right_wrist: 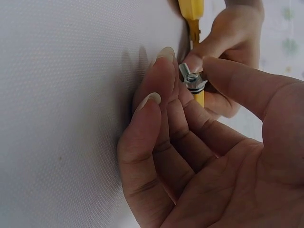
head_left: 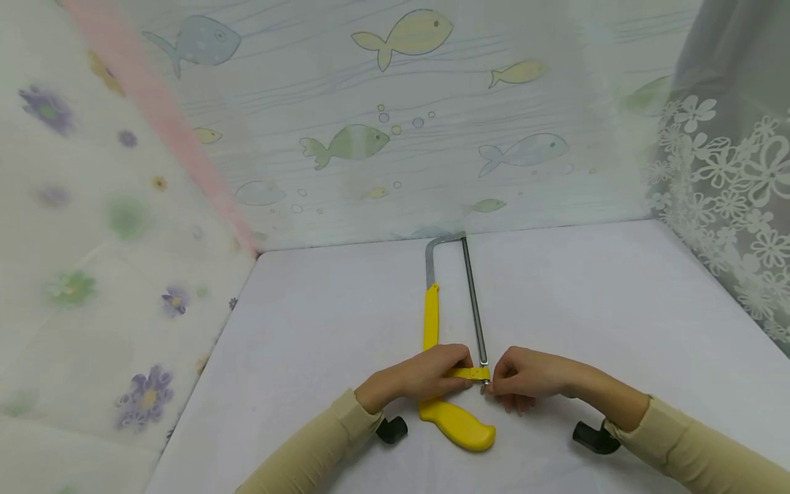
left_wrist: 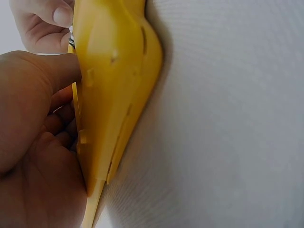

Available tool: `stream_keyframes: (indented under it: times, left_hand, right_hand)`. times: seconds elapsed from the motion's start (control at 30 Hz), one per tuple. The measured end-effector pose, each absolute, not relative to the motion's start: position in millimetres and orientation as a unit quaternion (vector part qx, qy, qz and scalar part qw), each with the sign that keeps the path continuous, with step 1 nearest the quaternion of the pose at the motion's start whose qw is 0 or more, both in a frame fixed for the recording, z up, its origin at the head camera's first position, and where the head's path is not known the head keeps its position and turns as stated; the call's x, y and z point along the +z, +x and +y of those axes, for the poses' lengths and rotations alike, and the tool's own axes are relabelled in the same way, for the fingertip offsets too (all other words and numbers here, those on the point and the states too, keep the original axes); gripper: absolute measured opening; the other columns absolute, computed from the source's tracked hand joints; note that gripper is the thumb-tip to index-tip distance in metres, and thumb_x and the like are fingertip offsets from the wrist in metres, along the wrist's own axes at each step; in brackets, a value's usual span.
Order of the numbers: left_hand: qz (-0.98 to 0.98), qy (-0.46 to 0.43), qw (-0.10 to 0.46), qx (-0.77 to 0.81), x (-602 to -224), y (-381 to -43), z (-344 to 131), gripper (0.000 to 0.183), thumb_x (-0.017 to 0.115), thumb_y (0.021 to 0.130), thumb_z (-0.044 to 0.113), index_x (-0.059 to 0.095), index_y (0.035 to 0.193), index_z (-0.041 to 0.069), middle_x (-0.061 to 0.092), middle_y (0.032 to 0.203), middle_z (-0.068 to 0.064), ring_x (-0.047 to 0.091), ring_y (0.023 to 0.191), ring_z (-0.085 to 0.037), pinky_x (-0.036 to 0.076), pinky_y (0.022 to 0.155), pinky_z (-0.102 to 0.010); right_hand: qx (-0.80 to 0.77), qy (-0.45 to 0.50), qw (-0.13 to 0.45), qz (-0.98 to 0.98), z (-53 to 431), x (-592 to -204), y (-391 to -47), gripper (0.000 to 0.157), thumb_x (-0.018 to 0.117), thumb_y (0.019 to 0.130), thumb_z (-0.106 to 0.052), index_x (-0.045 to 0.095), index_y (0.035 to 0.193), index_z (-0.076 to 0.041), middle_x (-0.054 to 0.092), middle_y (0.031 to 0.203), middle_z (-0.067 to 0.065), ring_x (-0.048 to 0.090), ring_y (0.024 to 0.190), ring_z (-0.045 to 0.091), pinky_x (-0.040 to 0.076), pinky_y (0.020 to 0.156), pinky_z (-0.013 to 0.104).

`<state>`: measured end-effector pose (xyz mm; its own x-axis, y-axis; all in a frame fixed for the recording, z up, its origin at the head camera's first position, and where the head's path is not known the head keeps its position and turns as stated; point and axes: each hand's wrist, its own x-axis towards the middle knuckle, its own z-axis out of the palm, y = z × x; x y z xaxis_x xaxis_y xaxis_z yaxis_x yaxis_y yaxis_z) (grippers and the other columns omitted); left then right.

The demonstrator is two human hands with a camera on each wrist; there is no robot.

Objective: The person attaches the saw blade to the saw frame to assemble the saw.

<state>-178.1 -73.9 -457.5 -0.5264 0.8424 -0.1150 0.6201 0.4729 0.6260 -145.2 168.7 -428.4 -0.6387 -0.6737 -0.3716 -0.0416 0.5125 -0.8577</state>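
"Yellow-handled hacksaw (head_left: 431,319): location?"

"On its side on the white cloth (head_left: 333,309), just in front of the person, its grey blade (head_left: 474,302) carried between the ends of the frame (head_left: 429,264)."

"State of the hands?"

"Left hand (head_left: 430,372) clamped on the yellow crosspiece (head_left: 474,374); right hand (head_left: 535,374) close beside it, thumb and forefinger pinching the metal wing nut (right_wrist: 194,83) at the crosspiece's end."

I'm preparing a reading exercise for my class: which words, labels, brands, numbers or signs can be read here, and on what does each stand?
None can be read.
Saw: tiny marks on its yellow parts, too small to tell whether any are lettering.
Blade: no text can be made out.
Fish sheet: drawings only, no text seen.
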Motion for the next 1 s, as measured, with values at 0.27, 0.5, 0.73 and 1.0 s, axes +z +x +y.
stream_keyframes:
  times: [0.27,0.5,0.73,1.0]
  left_hand:
    - [0.833,0.440,0.207,0.263,-458.4,-178.5,-73.8,0.012,0.064,0.103,0.020,0.059,0.110,0.012,0.059,0.099,0.008,0.050,0.083,-0.004,0.044,0.076,-0.014]
    - [0.829,0.450,0.202,0.264,-460.8,-180.0,-74.6,0.011,0.064,0.103,0.019,0.059,0.110,0.012,0.059,0.099,0.008,0.050,0.083,-0.003,0.043,0.076,-0.014]
    - [0.828,0.450,0.202,0.267,-462.3,-181.0,-74.7,0.011,0.064,0.103,0.019,0.059,0.110,0.012,0.059,0.099,0.008,0.050,0.083,-0.003,0.044,0.076,-0.014]
    - [0.827,0.450,0.208,0.266,-460.9,-180.3,-74.8,0.010,0.064,0.103,0.019,0.059,0.109,0.012,0.058,0.099,0.008,0.050,0.083,-0.003,0.044,0.076,-0.014]
  right_hand:
    - [-0.441,-0.225,0.350,0.795,170.3,-431.3,-146.3,0.021,0.068,0.097,-0.017,0.070,0.082,-0.003,0.061,0.065,0.004,0.053,0.054,0.014,0.042,0.051,0.025]
    - [-0.450,-0.230,0.347,0.790,170.6,-431.6,-145.4,0.020,0.068,0.095,-0.012,0.067,0.079,0.001,0.056,0.062,0.001,0.049,0.052,0.013,0.040,0.050,0.024]
    - [-0.442,-0.233,0.355,0.790,168.3,-429.5,-145.9,0.017,0.072,0.092,-0.013,0.071,0.080,-0.002,0.059,0.062,0.002,0.049,0.051,0.012,0.039,0.049,0.022]
    - [-0.437,-0.216,0.356,0.797,164.1,-429.0,-145.4,0.037,0.072,0.095,-0.027,0.070,0.072,0.002,0.060,0.058,0.004,0.050,0.049,0.013,0.038,0.047,0.023]
